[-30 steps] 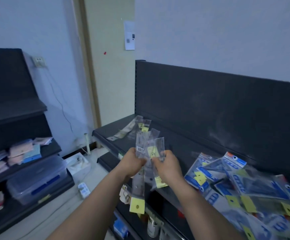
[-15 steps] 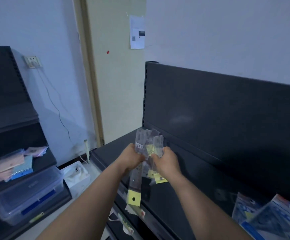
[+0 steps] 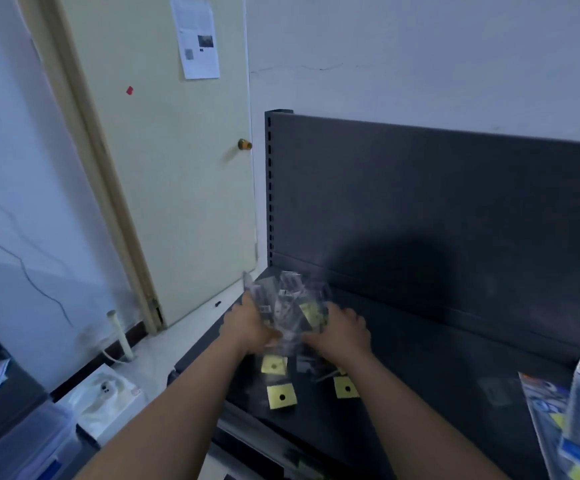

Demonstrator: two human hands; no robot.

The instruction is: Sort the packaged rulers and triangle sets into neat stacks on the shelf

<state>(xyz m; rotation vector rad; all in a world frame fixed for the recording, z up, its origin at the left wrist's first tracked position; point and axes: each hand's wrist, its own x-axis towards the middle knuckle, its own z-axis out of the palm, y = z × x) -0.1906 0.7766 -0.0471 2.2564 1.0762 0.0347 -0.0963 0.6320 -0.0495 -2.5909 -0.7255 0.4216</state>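
I see both hands working at the left end of the shelf (image 3: 437, 375), a dark metal deck with a dark back panel (image 3: 455, 220) rising behind it. The left hand (image 3: 250, 327) grips the left side of the bundle of packaged rulers (image 3: 287, 306), with its fingers curled round the edge of the clear sleeves. The right hand (image 3: 342, 336) grips the right side of the same bundle, fingers bent over the sleeves and the back of the hand toward the camera. Neither hand is spread flat; the two close on the bundle from opposite sides. The bundle stands roughly upright over the shelf, near its left end and in front of the back panel, with its upper ends fanned unevenly above the hands. Below the hands, three yellow header cards (image 3: 281, 396) with punched holes sit at different heights over the front part of the shelf. I cannot tell whether they touch the deck, as the sleeves are blurred. The triangle sets (image 3: 558, 420), in blue-printed packs, lie at the right end of the shelf, well apart from the bundle. Beyond the left end of the shelf stands a pale door (image 3: 177, 185) with a brass doorknob (image 3: 244, 144) and a paper notice (image 3: 198, 36) fixed high on it. On the floor below the shelf's left end sits a white box (image 3: 105, 396), and further from the shelf a clear bin (image 3: 15, 445)
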